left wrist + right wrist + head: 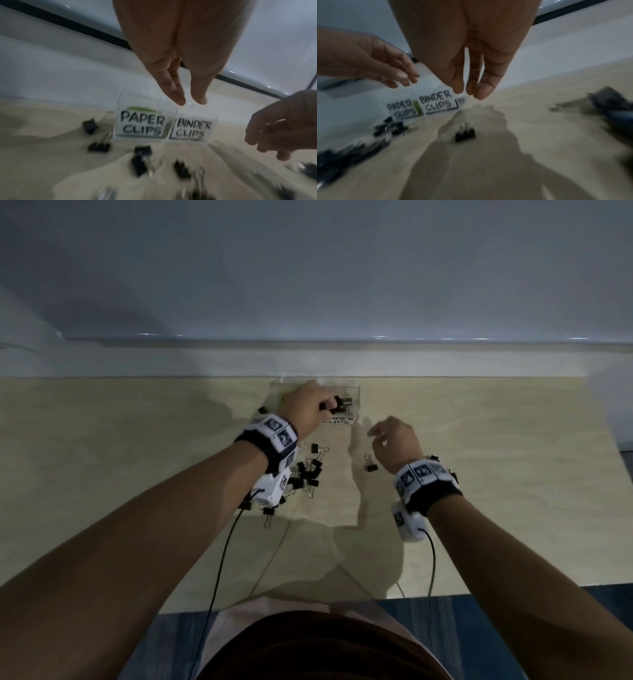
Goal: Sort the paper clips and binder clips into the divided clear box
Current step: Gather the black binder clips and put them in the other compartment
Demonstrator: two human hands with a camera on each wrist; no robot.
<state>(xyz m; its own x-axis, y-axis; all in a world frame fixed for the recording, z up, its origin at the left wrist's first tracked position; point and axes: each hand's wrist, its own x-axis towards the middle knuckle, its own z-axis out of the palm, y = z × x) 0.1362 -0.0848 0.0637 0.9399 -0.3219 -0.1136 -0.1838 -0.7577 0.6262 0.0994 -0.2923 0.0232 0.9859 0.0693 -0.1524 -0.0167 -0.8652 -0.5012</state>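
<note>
Left hand [306,408] fingers [178,97] straight — over clear box [192,115], binder side.

1. It looks like an office or study corner, though the pictures do not settle which.
2. A pale wood-grain desk [479,474] stands against a plain grey-white wall [308,268].
3. Far on the desk is a clear box [171,121] labelled "PAPER CLIPS" and "BINDER CLIPS".
4. Black binder clips [308,474] lie scattered nearer.
5. Blue flooring [445,628] shows below the near desk edge.
</note>
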